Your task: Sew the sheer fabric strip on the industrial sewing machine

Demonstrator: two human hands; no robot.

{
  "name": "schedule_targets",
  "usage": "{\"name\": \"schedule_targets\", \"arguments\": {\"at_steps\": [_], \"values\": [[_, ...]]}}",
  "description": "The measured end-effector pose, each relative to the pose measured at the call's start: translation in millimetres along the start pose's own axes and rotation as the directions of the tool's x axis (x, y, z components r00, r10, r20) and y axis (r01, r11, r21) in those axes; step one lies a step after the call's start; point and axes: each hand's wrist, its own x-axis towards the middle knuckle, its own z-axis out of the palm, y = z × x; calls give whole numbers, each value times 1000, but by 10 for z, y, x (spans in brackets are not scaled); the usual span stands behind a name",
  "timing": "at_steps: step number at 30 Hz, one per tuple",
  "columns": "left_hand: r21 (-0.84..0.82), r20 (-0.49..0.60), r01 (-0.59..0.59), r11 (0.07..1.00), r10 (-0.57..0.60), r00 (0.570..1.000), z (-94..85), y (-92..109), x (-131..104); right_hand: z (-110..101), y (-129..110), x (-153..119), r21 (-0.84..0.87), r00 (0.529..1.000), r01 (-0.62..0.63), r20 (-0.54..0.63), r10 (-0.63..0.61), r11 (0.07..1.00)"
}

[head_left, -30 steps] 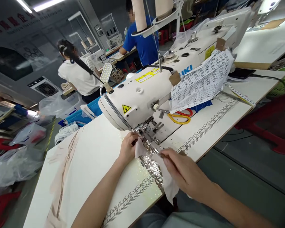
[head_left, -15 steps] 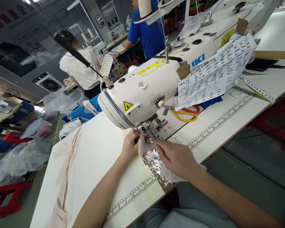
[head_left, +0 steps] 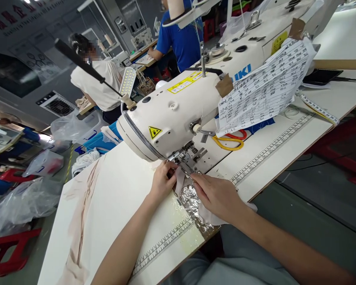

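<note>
My left hand (head_left: pixel 161 182) is closed in a pinch on a pale pink piece of fabric (head_left: pixel 180 181), just left of the presser foot of a white sewing machine (head_left: pixel 172 111). On the other side, my right hand (head_left: pixel 218 196) has thumb and forefinger pressed together on what looks like a slim metal tool (head_left: pixel 187 174) pointing at the needle area; its exact kind is too small to make out. More of the pale fabric (head_left: pixel 212 215) hangs below my right hand toward the table edge. Shiny crinkled film (head_left: pixel 191 202) covers the table between both hands.
Scissors with a yellow handle (head_left: pixel 230 143) lie behind the needle area. A handwritten sheet (head_left: pixel 261 89) is taped to the machine. Sheer pink cloth (head_left: pixel 83 221) runs along the table's left side. A tape measure (head_left: pixel 319 109) lies right. Two people sit beyond.
The view has shifted slightly. The fabric strip by my left hand has turned and looks narrower. Both hands remain close to the presser foot.
</note>
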Motion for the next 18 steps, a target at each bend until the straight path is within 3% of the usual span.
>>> {"name": "schedule_targets", "arguments": {"at_steps": [8, 12, 15, 18], "values": [[-134, -8, 123, 983, -126, 992, -30, 7, 15, -55, -12, 3, 23, 999, -34, 41, 33, 999], [-104, -26, 157, 982, -160, 987, -32, 36, 12, -54, -14, 3, 15, 998, -41, 46, 40, 999], [-62, -48, 115, 991, -118, 992, -19, 31, 0, -53, -13, 10, 10, 998, -37, 55, 37, 999], [17, -73, -14, 1000, 16, 997, -3, 10, -16, -64, -12, 27, 11, 996, -43, 73, 42, 999]]}}
